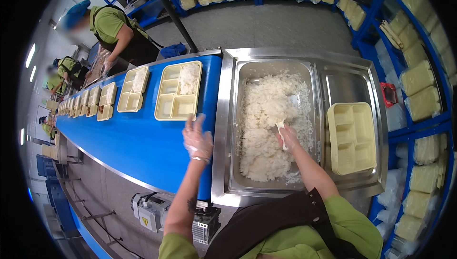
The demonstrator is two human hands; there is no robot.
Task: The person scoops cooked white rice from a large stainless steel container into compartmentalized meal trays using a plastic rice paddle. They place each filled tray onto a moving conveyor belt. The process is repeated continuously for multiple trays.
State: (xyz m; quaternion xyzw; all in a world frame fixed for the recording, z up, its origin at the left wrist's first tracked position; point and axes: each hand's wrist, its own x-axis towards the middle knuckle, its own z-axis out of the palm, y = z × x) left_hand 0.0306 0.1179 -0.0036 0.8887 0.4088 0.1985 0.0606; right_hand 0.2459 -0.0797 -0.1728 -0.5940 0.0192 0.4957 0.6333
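Note:
My left hand, in a clear plastic glove, is spread over the blue conveyor belt. Its fingertips are at the near edge of a cream compartment tray, whose far right compartment holds white rice; contact is uncertain. My right hand, also gloved, grips the handle of a white rice paddle. The paddle's blade is mostly hidden in the cooked rice, heaped in a deep steel pan. Right of the pan, a cream compartment tray, apparently a nested stack, rests with its compartments bare.
Further along the belt sits another tray with rice, with several more beyond. A co-worker in a blue cap leans over the belt's far side. Blue shelves hold wrapped tray stacks. A motor sits below the belt's near edge.

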